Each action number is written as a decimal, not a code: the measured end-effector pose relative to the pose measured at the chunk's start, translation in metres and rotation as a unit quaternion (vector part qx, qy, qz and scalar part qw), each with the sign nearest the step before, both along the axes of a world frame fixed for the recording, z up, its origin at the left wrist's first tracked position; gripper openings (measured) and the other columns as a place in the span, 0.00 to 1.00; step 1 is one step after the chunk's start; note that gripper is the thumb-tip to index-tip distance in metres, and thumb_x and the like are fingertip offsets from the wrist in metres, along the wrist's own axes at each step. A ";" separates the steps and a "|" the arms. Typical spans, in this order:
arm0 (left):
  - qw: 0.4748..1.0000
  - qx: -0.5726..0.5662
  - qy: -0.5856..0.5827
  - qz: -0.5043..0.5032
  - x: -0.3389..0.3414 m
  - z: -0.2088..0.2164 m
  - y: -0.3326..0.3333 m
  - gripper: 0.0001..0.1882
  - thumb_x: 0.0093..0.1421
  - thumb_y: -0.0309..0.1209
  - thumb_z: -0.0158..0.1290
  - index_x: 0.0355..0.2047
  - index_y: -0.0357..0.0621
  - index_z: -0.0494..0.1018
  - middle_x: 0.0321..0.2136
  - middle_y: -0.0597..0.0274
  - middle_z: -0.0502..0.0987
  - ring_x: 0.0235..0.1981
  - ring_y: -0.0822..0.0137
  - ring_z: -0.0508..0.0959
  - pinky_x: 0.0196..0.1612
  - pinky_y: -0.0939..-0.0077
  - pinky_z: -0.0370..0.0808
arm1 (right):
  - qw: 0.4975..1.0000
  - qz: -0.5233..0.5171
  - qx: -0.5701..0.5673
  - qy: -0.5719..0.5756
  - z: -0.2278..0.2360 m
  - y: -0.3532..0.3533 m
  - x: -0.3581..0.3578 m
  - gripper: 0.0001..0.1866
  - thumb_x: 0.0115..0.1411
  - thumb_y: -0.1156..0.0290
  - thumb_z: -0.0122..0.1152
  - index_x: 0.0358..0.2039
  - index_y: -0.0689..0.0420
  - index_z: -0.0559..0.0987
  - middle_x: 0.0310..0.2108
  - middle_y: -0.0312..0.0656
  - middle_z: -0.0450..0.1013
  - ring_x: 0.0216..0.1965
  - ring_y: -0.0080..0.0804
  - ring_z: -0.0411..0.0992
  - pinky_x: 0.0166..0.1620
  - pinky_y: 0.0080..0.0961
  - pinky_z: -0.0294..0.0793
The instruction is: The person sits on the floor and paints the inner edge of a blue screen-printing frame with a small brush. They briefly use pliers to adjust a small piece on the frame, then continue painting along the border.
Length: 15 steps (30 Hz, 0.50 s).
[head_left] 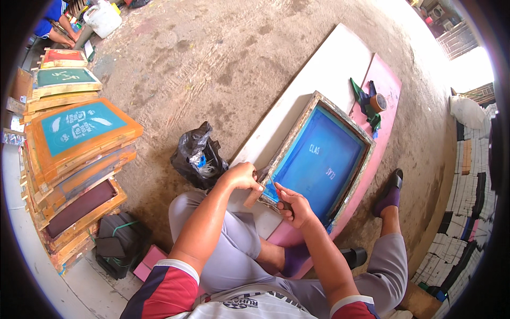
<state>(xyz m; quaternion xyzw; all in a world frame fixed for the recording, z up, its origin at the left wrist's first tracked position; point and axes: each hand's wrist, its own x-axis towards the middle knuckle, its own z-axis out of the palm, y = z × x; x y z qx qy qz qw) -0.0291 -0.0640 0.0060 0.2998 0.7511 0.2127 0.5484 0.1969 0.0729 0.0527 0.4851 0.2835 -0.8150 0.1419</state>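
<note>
A wooden screen-printing frame (pixel 287 139) with blue mesh (pixel 329 146) lies tilted across a white and pink board in front of me. At its near-left corner, my left hand (pixel 241 176) is closed, thumb and fingers pinched on a brown flat piece (pixel 254 196) that juts toward me. I cannot tell whether this piece is tape or wood. My right hand (pixel 297 206) is closed beside the same corner, its fingers curled round a small dark-handled tool (pixel 286 205). The tool's kind is mostly hidden by the fingers.
Stacked printing frames (pixel 133 129) stand at left. A black plastic bag (pixel 183 154) holding scraps sits left of the white board (pixel 324 69). Green-stained tools and a tape roll (pixel 378 102) lie on the pink board (pixel 390 85). White stacks (pixel 457 228) line the right; another person (pixel 58 24) sits far left.
</note>
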 end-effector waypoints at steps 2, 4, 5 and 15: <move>0.999 -0.001 -0.025 0.035 0.001 -0.005 0.001 0.26 0.44 0.43 0.78 0.33 0.35 0.80 0.30 0.50 0.86 0.33 0.56 0.86 0.40 0.63 0.81 | 0.993 -0.059 -0.101 0.007 -0.005 0.003 0.003 0.21 0.77 0.67 0.54 0.67 0.44 0.78 0.25 0.32 0.70 0.20 0.16 0.62 0.17 0.19 0.55; 0.996 -0.010 -0.057 0.073 0.000 -0.011 0.001 0.28 0.44 0.43 0.78 0.36 0.33 0.81 0.33 0.49 0.87 0.36 0.56 0.87 0.43 0.64 0.81 | 0.998 0.035 0.051 -0.014 -0.006 -0.001 0.003 0.21 0.76 0.66 0.55 0.67 0.44 0.79 0.26 0.37 0.74 0.21 0.24 0.69 0.20 0.25 0.64; 0.997 0.001 -0.033 0.071 0.000 -0.006 0.004 0.34 0.44 0.41 0.78 0.43 0.29 0.79 0.37 0.48 0.86 0.38 0.58 0.86 0.43 0.65 0.81 | 0.988 0.081 0.128 -0.026 -0.007 -0.002 0.004 0.21 0.76 0.65 0.56 0.66 0.44 0.79 0.27 0.39 0.76 0.21 0.29 0.72 0.21 0.28 0.68; 0.994 0.051 0.013 0.097 0.004 -0.009 0.006 0.50 0.45 0.37 0.78 0.62 0.17 0.70 0.45 0.50 0.87 0.42 0.63 0.87 0.48 0.68 0.81 | 0.699 0.333 0.634 -0.003 0.002 -0.011 0.001 0.23 0.70 0.67 0.59 0.65 0.38 0.80 0.36 0.55 0.81 0.38 0.60 0.81 0.44 0.53 0.81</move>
